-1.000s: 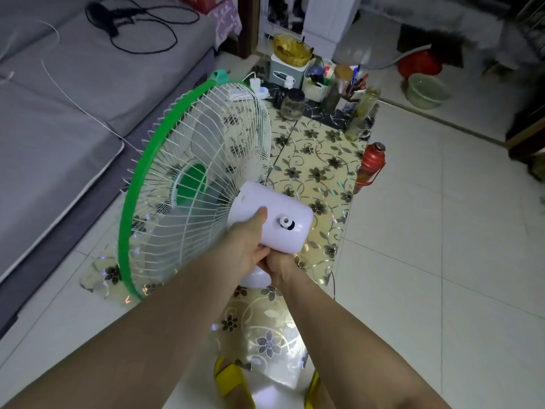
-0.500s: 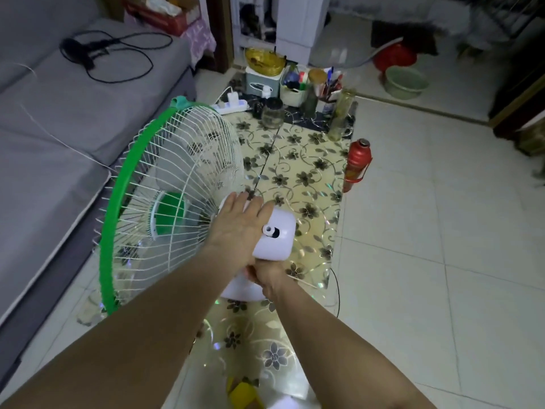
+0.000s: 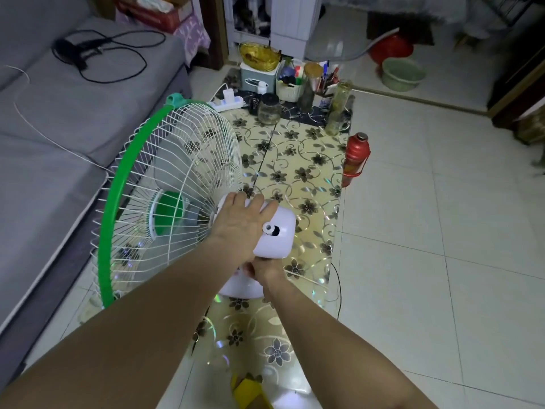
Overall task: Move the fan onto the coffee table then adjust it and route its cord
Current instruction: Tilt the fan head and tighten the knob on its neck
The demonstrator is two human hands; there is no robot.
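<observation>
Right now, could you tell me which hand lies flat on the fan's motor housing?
The left hand; the right hand grips the fan underneath.

Dim, cool indoor light, with iridescent glare on the coffee table (image 3: 309,178) and wide-angle bending at the edges.

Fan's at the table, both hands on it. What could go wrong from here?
1. The cord drops off the right edge of the coffee table; a snag could drag the fan.
2. The left hand only lies flat on the motor housing, so a hard tilt may slip; the grip of the right hand below is the only hold.
3. The red flask beside the table could be knocked while routing.
</observation>
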